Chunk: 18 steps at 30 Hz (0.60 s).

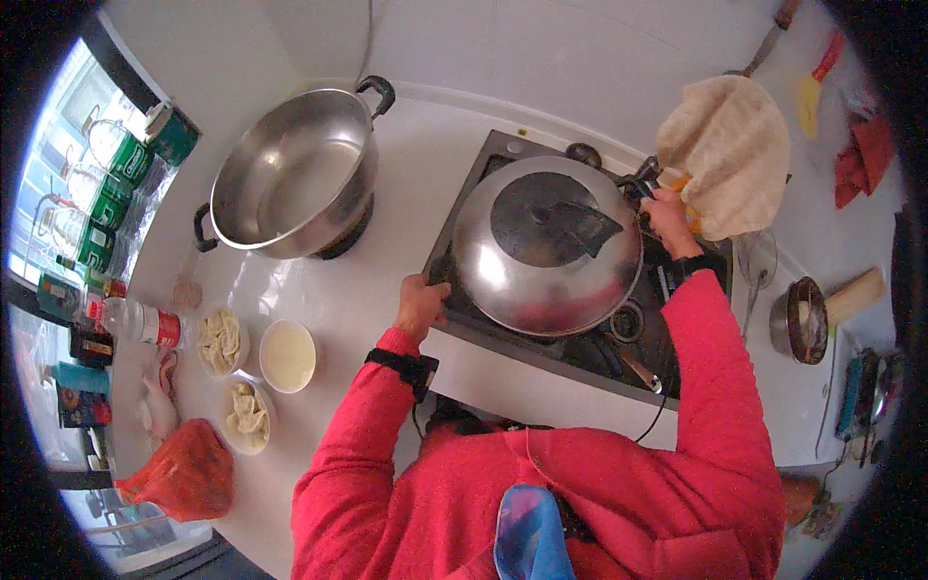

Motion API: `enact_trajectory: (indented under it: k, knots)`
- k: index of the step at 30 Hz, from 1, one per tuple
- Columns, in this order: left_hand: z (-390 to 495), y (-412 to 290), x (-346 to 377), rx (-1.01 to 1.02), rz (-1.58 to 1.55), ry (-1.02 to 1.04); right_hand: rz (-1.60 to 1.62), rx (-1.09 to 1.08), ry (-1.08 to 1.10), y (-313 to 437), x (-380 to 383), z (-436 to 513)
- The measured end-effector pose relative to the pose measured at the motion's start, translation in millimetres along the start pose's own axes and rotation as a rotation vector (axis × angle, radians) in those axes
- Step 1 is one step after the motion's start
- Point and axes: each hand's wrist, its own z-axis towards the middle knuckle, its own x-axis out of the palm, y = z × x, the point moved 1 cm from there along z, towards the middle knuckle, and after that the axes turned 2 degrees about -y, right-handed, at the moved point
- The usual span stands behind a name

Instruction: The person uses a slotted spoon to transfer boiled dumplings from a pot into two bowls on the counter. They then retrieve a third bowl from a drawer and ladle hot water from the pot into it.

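Note:
A domed stainless-steel lid (482,239) with a dark centre and black handle covers a pan on the black gas cooktop (500,330). My right hand (667,217) is closed around a black handle at the lid's upper right. Beside the cooktop's left edge is my left hand (424,306), fingers curled; whether it grips the edge is unclear. Left of the cooktop stands a large two-handled steel pot (304,174), with no lid on. Two bowls of dumplings (220,341) (248,417) and a bowl of pale liquid (288,357) sit on the counter at left.
A red plastic bag (192,471) lies at the counter's lower left, below a plastic bottle (156,324). A beige cloth (725,156) hangs at the wall behind my right hand. A small steel pot (799,320) stands at right, near a whisk-like wire utensil (757,268).

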Motion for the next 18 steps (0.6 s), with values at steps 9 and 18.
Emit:
enact_trajectory:
  k: [9,18]
  knots:
    - [-66.4,-69.2,-30.7,0.146,-0.222,-0.034,0.227,-0.111,-0.013,46.1,-32.2,-39.0]
    - [-148.8,-148.7,-81.0,0.405,-0.362,-0.201,0.503,-0.147,0.129,117.2,-44.7,-67.1]
